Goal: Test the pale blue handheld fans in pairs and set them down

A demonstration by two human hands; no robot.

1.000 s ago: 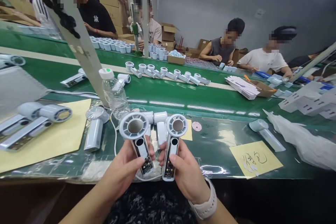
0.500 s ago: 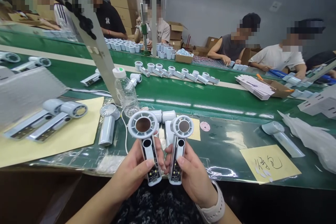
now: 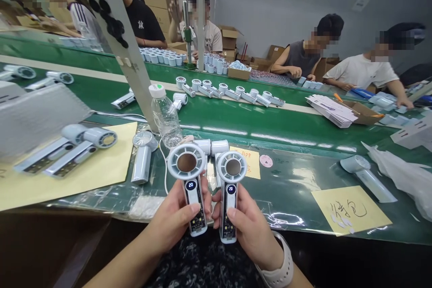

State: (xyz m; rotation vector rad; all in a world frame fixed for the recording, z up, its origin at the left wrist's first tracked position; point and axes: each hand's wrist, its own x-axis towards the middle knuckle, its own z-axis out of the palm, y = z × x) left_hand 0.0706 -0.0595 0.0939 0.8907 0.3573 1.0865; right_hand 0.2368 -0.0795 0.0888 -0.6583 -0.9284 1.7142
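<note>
Two pale blue handheld fans are held upright side by side above the bench's near edge. My left hand (image 3: 177,211) is closed round the handle of the left fan (image 3: 186,162), thumb lying on its front. Round the right fan (image 3: 232,167) my right hand (image 3: 248,220) is closed the same way, its thumb on the handle. Both small round displays are lit and read 20. Circuit boards show through the clear handle fronts. Behind them, more fans (image 3: 219,146) lie on the bench, partly hidden by the ones I hold.
A clear bottle (image 3: 165,117) stands by a slanted metal post (image 3: 135,67). Fans lie on yellow paper (image 3: 111,175) at left; another fan (image 3: 367,177) rests by a handwritten note (image 3: 351,209) at right. Beyond, a row of fans (image 3: 232,92) lies on the green conveyor (image 3: 270,121). Several people work across it.
Both fan displays have gone from dark to lit, showing 20. My hands keep their grip, and the view has shifted slightly. Across the conveyor, a person has raised a hand.
</note>
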